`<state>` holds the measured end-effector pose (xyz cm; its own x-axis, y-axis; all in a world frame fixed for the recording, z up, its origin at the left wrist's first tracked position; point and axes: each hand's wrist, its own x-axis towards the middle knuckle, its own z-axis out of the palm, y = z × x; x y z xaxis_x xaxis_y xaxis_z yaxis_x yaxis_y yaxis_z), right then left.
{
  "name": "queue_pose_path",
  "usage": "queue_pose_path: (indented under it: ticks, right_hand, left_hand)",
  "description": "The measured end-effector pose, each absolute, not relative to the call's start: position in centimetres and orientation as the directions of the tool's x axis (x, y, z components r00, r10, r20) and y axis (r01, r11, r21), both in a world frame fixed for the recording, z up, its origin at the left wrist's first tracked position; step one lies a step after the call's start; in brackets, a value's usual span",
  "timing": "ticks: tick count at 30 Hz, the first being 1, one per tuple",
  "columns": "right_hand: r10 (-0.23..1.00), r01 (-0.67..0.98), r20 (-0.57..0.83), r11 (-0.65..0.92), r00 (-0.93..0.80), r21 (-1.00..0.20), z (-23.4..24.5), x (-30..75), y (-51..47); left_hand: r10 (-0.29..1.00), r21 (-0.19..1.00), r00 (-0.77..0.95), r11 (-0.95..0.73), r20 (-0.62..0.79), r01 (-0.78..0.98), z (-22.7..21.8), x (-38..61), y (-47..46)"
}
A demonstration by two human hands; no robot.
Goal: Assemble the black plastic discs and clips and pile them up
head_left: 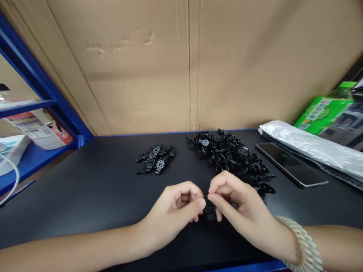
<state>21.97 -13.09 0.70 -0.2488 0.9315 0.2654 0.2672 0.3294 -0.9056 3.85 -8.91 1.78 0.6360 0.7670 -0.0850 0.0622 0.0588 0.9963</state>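
My left hand (181,207) and my right hand (244,207) meet near the front of the table, fingers curled and thumbs pinched toward the index fingers. Between the fingertips is a small black plastic clip (210,207) with a round, perforated head and a short tab. Both hands seem to grip it, though the fingers cover much of it. Just behind my right hand spreads a large heap of similar black plastic parts (227,151). A smaller pile of black clips (157,156) with round, holed heads lies farther left.
A phone (292,164) lies right of the heap, beside a white plastic package (314,147) and a green-labelled bottle (320,109). Cardboard (141,75) walls off the back of the black table (93,185). A blue shelf frame (42,83) stands at left.
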Motion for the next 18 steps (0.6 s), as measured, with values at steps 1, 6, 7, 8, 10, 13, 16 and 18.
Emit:
queue_pose_path:
  ticks: [1, 6, 7, 8, 10, 13, 16, 18]
  right_hand:
    - [0.926, 0.291, 0.285, 0.351, -0.248, -0.89, 0.7, 22.0, -13.1]
    - [0.935, 0.255, 0.246, 0.31, -0.255, -0.916, 0.7, 21.9, -13.1]
    - [0.939, 0.225, 0.213, 0.276, -0.268, -0.934, 0.9, 21.9, -13.1]
    - [0.942, 0.2, 0.187, 0.248, -0.281, -0.948, 1.0, 21.9, -13.1]
    - [0.941, 0.183, 0.16, 0.22, -0.297, -0.958, 1.4, 22.1, -13.2]
    - [0.94, 0.205, 0.184, 0.248, -0.288, -0.947, 1.8, 22.3, -13.3]
    - [0.938, 0.238, 0.196, 0.268, -0.286, -0.934, 2.0, 22.5, -13.4]
    - [0.932, 0.257, 0.206, 0.287, -0.299, -0.923, 2.0, 22.6, -13.4]
  left_hand:
    - [0.767, 0.996, 0.635, 0.061, -0.087, 0.063, 1.8, 3.9, -8.9]
    - [0.769, 0.996, 0.634, 0.05, -0.085, 0.074, 2.0, 3.8, -9.0]
    - [0.775, 0.996, 0.628, 0.026, -0.075, 0.087, 2.3, 3.7, -8.9]
    - [0.784, 0.994, 0.619, -0.013, -0.056, 0.106, 2.6, 3.6, -8.7]
    - [0.815, 0.977, 0.579, -0.152, 0.036, 0.153, 3.7, 3.0, -7.7]
    - [0.822, 0.844, 0.52, -0.436, 0.232, 0.313, 5.6, 1.4, -4.7]
    - [0.816, 0.564, 0.548, -0.545, 0.185, 0.62, 6.8, -0.8, -0.8]
    - [0.831, 0.495, 0.54, -0.529, 0.137, 0.689, 7.0, -2.1, 1.3]
